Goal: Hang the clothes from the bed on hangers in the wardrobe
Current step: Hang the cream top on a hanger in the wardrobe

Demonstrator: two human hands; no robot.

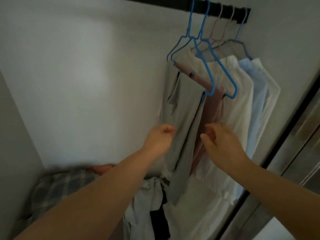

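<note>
Two hands reached to garments hanging in the wardrobe.

At far left a plaid cloth lay low. The left hand pinched the edge of the grey garment, which hung on one of two blue hangers at the front of the dark rail. The right hand, fingers loosely curled, held nothing beside the pink garment. Rightward hung a white garment and a pale blue garment. About five hangers showed.
</note>
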